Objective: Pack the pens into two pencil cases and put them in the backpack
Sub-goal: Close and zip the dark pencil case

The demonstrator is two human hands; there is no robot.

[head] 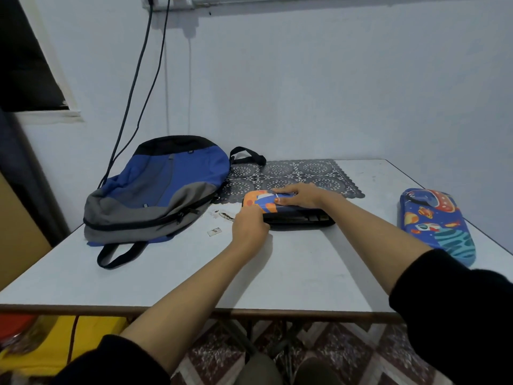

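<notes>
A pencil case with an orange and blue cover and black sides lies in the middle of the white table, its lid slightly ajar. My left hand grips its near left corner. My right hand rests flat on top of its lid. A second pencil case, blue with a space print, lies shut at the right edge. The blue, grey and black backpack lies flat on the left of the table with its zipper shut. No loose pens are in view.
A dark lace placemat lies behind the case near the wall. Small scraps sit between the backpack and the case. Black cables hang down the wall behind the backpack. The backpack's strap loops toward the front edge.
</notes>
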